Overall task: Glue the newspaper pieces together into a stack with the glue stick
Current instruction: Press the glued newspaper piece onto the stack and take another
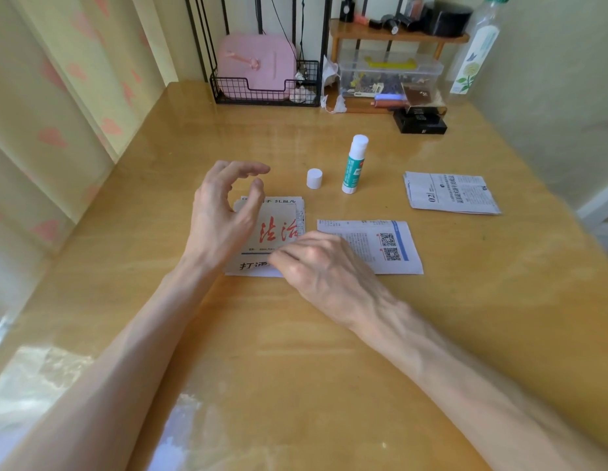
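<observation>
Newspaper stack [278, 229]: several cut pieces, red characters on the top sheet, black headline at the near edge; lies flat at the table's middle, partly hidden by both hands.
Left hand [224, 212]: raised over the stack's left side, fingers loosely curved, holding nothing.
Right hand [316, 263]: bent fingers on the stack's near right corner; pinching or pressing cannot be told.
Cap [314, 178]: white, upright, beyond the stack.
Glue stick [354, 164]: green and white, uncapped, standing just right of the cap.
Single piece [370, 246]: QR codes, flat, right of the stack.
Loose pile [452, 193]: further right, apart.
Table [295, 351]: glossy yellow wood.
Curtain [57, 113]: pale, pink hearts, along the left.
Rear edge: wire basket [234, 91] with pink case [255, 68]; clear box [390, 73]; bottle [475, 52].
</observation>
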